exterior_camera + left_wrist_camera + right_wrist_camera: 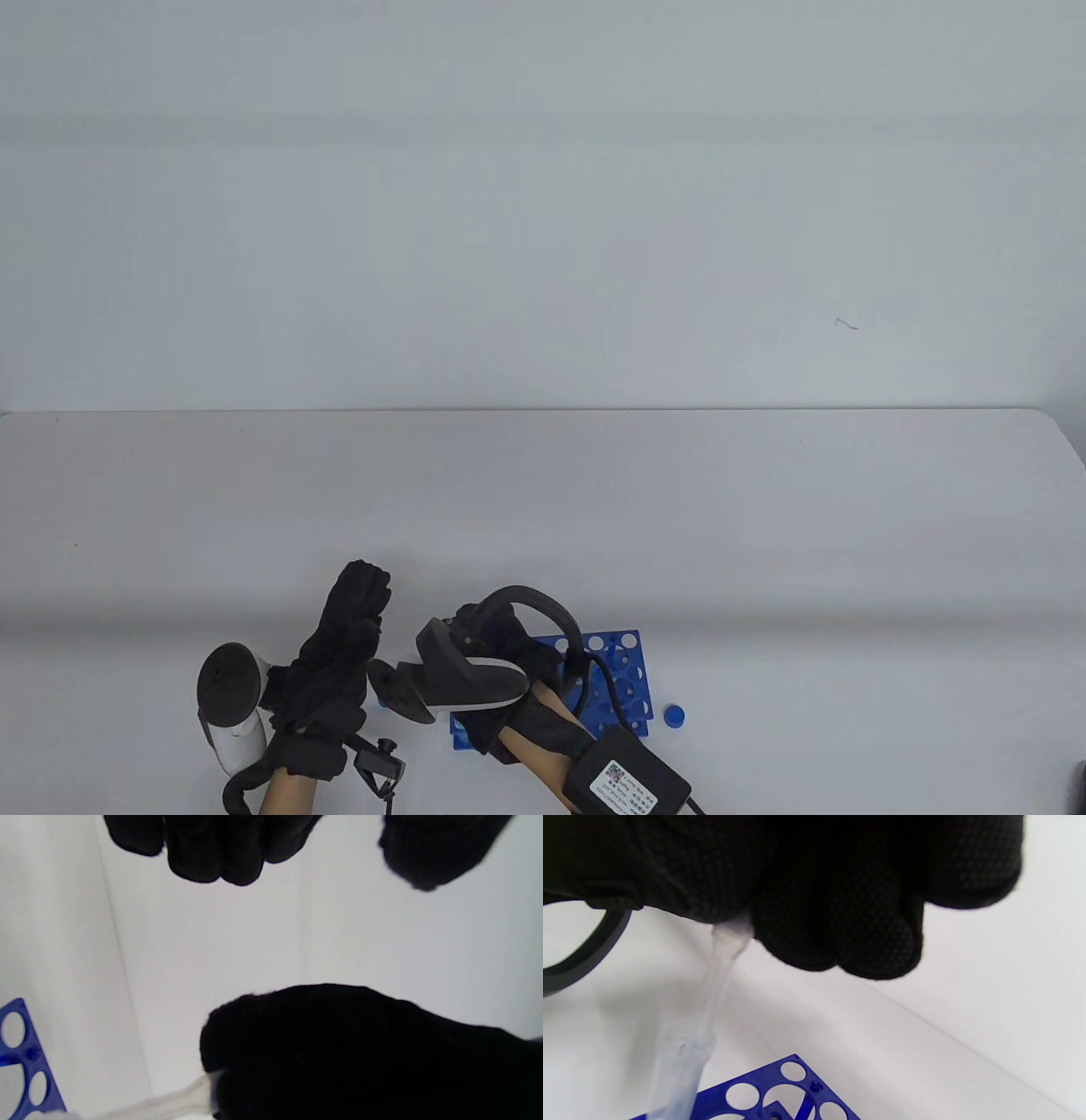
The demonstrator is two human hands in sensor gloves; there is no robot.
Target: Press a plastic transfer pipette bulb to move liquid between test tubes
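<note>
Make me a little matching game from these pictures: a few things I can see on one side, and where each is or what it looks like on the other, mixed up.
Things:
1. pipette
2. tube rack
3. small cap
4. left hand

Descriptions:
A. blue, round, lying alone on the table to the right of the rack
B. clear plastic, gripped by the right hand, pointing down into a tube
C. holds nothing, fingers stretched out
D. blue, full of round holes

Pairs: 1-B, 2-D, 3-A, 4-C
</note>
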